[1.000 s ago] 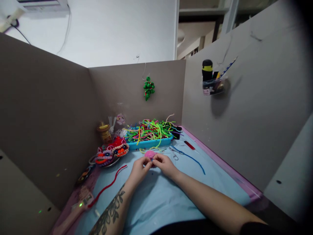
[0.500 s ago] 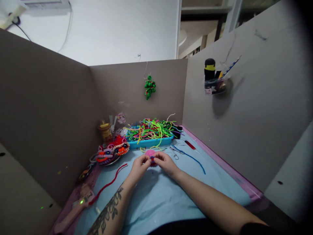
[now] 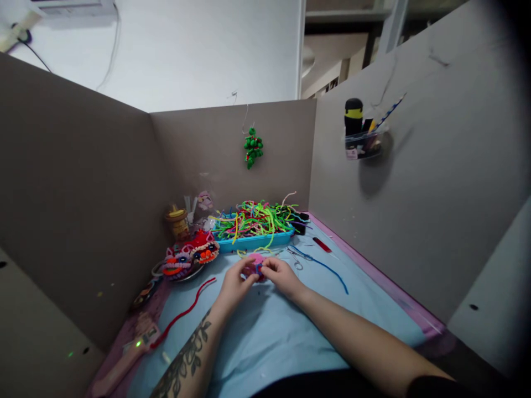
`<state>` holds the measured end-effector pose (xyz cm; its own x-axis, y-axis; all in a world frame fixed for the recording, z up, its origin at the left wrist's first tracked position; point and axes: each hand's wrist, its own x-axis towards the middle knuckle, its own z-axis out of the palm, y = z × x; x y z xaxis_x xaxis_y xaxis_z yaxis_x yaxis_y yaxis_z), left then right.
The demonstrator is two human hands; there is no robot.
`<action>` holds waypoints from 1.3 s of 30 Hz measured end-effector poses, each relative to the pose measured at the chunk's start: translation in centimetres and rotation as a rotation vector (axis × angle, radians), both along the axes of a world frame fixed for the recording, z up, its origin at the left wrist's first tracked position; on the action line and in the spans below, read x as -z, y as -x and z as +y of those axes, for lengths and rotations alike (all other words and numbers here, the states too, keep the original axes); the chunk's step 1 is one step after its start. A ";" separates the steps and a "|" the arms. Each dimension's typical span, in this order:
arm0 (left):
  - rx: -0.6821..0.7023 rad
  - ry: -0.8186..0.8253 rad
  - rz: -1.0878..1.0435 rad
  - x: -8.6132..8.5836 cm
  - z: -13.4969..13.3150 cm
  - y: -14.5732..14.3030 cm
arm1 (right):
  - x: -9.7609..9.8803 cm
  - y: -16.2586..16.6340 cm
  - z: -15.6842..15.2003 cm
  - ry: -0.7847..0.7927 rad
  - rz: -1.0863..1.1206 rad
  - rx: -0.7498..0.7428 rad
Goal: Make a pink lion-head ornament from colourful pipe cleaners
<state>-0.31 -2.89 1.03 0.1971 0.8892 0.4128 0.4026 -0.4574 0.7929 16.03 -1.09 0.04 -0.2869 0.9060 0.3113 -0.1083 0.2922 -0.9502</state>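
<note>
Between my two hands, just above the blue cloth [image 3: 265, 331], is a small pink, red and blue pipe-cleaner piece [image 3: 258, 270]. My left hand [image 3: 236, 282] curves round its left side, thumb below and fingers above. The fingertips of my right hand [image 3: 280, 273] pinch its right edge near a blue part. My fingers partly cover the piece, so its full shape does not show. A red pipe cleaner [image 3: 186, 309] lies left of my left hand. To the right of my right hand are scissors [image 3: 295, 257] and a blue pipe cleaner [image 3: 327, 267].
A blue tray [image 3: 257, 242] heaped with coloured pipe cleaners stands behind my hands. Finished pipe-cleaner figures [image 3: 191, 257] sit on a dish at left. A glue gun [image 3: 128, 354] with a green light lies front left. Grey partitions [image 3: 232, 149] enclose the table; a red-handled tool [image 3: 322, 245] lies right.
My left fingers have opened wider round the piece, and more of its left side shows. My right hand keeps its pinch in nearly the same place.
</note>
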 end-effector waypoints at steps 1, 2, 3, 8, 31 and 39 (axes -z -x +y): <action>-0.016 -0.081 0.048 0.1 0.0 0.0 | 0.0 0.0 0.0 0.001 0.005 -0.002; -0.023 -0.153 0.098 0.2 0.0 0.0 | 0.0 0.1 -0.1 0.006 0.011 -0.003; -0.026 -0.213 0.144 0.3 -0.1 0.0 | 0.0 0.1 -0.1 0.018 0.017 -0.008; -0.106 -0.346 0.284 0.5 -0.4 -0.1 | 0.2 0.5 -0.3 0.141 0.071 -0.044; -0.032 -0.367 0.278 -0.2 -0.9 -0.5 | 1.0 0.4 0.3 0.297 0.162 -0.156; -0.025 -0.312 0.230 0.3 -0.4 -0.6 | 0.7 0.7 0.1 0.241 0.126 -0.101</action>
